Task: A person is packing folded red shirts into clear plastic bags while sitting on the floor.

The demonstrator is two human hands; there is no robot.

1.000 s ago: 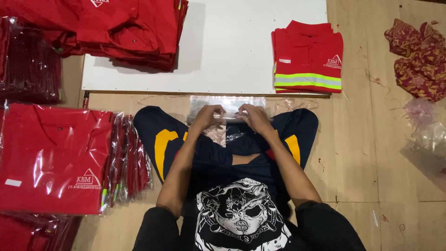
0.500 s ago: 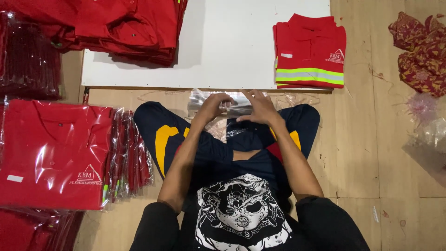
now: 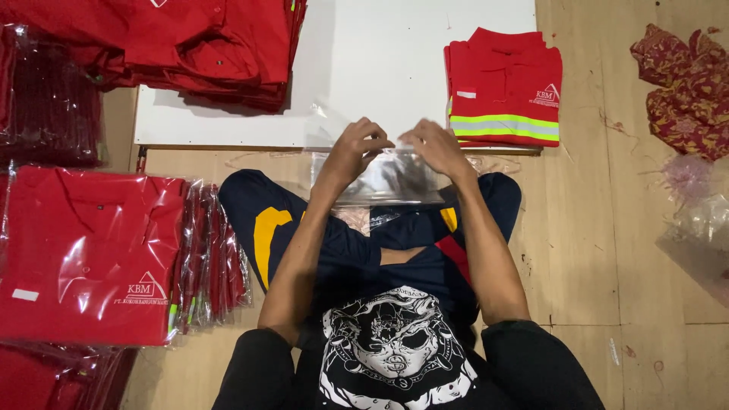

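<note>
Clear plastic bag [image 3: 383, 178] up between both hands, held over the lap, just in front of the white board [image 3: 380, 61] on the wooden floor [image 3: 592, 250]. Left hand [image 3: 355, 150] pinching the bag's top edge, fingers curled tight on the film. Right hand [image 3: 434, 146] gripping the same edge just beside it, thumbs nearly meeting. Bag's lower part hanging down across crossed legs in navy trousers with yellow patches [image 3: 266, 231]. Folded red polo shirt with reflective stripe [image 3: 505, 87] lying on the board's right end, well apart from the bag. Heap of loose red shirts [image 3: 190, 45] far left on the board. Bagged red shirts [image 3: 87, 254] stacked at left on the floor. Patterned red cloth [image 3: 683, 87] crumpled far right.
</note>
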